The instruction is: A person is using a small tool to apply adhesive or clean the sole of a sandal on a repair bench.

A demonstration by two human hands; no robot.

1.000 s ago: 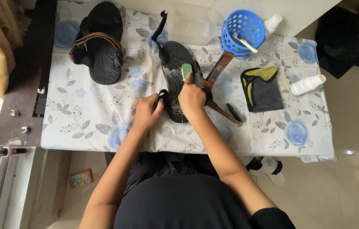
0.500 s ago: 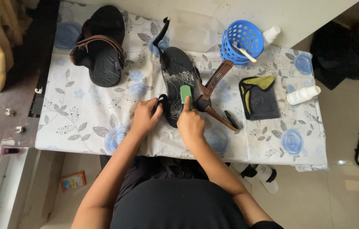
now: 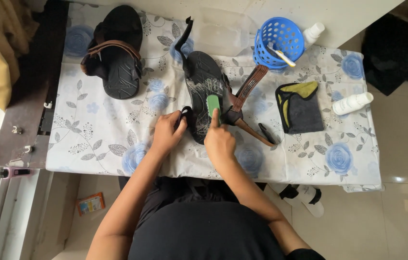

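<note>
Two bare hands work at the centre of the head view, over a table draped in a blue-flowered cloth point(image 3: 93, 139). The left hand point(image 3: 168, 135) pinches the near end of a black sandal point(image 3: 204, 91) lying sole-up, steadying it. The right hand point(image 3: 219, 140) is closed around a green brush point(image 3: 213, 106) pressed on the whitened, soapy-looking sole. Its brown straps splay right. At upper left sits a second sandal point(image 3: 117, 53); at upper right, a blue basket point(image 3: 277, 41), a dark folded cloth point(image 3: 301, 108) and a white bottle point(image 3: 352, 103).
</note>
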